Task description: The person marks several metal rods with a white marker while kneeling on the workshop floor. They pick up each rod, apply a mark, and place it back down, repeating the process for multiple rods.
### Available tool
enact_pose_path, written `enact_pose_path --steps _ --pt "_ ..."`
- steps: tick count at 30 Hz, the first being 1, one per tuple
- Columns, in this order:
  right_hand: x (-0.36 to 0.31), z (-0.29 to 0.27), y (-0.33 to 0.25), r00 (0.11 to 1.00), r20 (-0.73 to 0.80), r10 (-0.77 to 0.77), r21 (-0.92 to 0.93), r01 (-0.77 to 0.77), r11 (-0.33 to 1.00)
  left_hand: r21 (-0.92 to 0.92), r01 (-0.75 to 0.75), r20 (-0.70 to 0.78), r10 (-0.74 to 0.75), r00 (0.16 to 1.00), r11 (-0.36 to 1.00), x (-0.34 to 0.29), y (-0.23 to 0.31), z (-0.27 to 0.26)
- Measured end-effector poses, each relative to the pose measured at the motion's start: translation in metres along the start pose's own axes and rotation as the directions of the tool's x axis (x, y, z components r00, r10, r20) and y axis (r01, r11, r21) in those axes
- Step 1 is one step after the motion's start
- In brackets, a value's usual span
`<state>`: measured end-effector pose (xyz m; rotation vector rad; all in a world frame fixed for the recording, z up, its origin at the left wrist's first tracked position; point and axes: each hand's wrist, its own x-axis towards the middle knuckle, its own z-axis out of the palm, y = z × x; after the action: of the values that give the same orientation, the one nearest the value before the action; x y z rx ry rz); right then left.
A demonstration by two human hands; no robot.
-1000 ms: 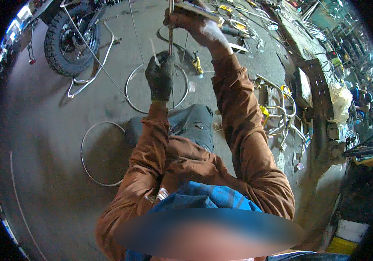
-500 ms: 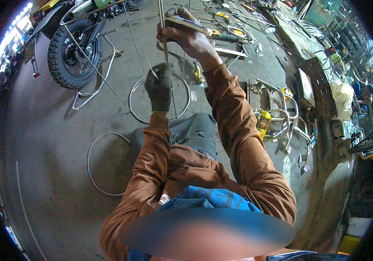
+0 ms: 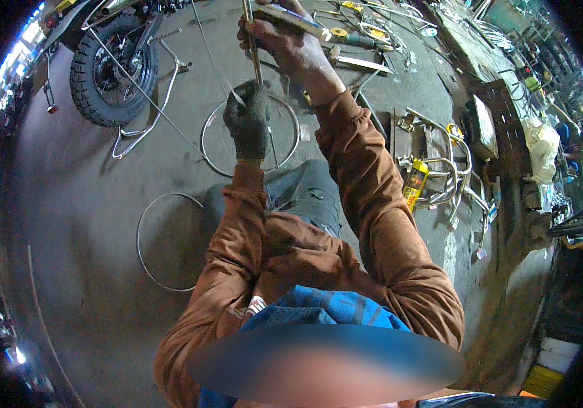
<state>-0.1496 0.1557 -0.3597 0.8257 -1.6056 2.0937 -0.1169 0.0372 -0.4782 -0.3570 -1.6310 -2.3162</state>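
My left hand (image 3: 249, 122), in a dark knit glove, is closed around the lower part of a slim metal rod (image 3: 255, 62). Higher up the same rod, my bare right hand (image 3: 295, 49) has its fingers pressed against it. A narrow pale stick with a blue part (image 3: 296, 18) lies across the right hand; its kind is unclear. Below the gloved hand, a large thin metal hoop (image 3: 203, 139) sits in front of my knees, partly covered by the hand. A thin wire-like strip (image 3: 220, 71) runs up from near the glove.
A motorcycle wheel (image 3: 111, 75) and a bent tube frame (image 3: 162, 112) stand at the far left. Another ring (image 3: 139, 234) lies on the floor to my left. Bent metal tubes (image 3: 444, 163) and a yellow can (image 3: 415, 183) are at my right. Tools and cables lie far right.
The whole view has shifted, so hands and floor objects sit slightly higher in the picture. Both hands keep their grip on the rod.
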Motion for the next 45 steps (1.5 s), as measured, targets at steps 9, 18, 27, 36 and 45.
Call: enact_pose_path --steps 9,18,27,36,45 --pt "-0.002 0.006 0.010 0.998 -0.048 -0.029 0.166 0.036 0.985 0.039 0.059 -0.016 -0.059 0.998 0.997 0.000 0.003 0.001" --pt "0.000 0.015 0.013 0.996 -0.084 0.030 0.294 -0.004 0.956 -0.019 0.071 -0.038 -0.072 0.997 0.997 0.003 0.002 -0.001" --pt "-0.033 -0.006 0.027 0.884 -0.444 -0.146 0.260 0.283 0.923 0.169 -0.097 -0.028 0.103 0.994 0.981 0.007 -0.001 0.002" --pt "-0.146 0.040 0.071 0.703 -0.711 0.017 -0.006 -0.031 1.000 -0.119 -0.087 -0.010 0.087 0.996 0.989 0.002 -0.014 -0.002" --pt "-0.139 0.056 0.087 0.691 -0.722 0.042 0.010 -0.050 0.999 0.249 -0.361 0.309 0.280 0.909 0.899 0.021 -0.027 -0.027"
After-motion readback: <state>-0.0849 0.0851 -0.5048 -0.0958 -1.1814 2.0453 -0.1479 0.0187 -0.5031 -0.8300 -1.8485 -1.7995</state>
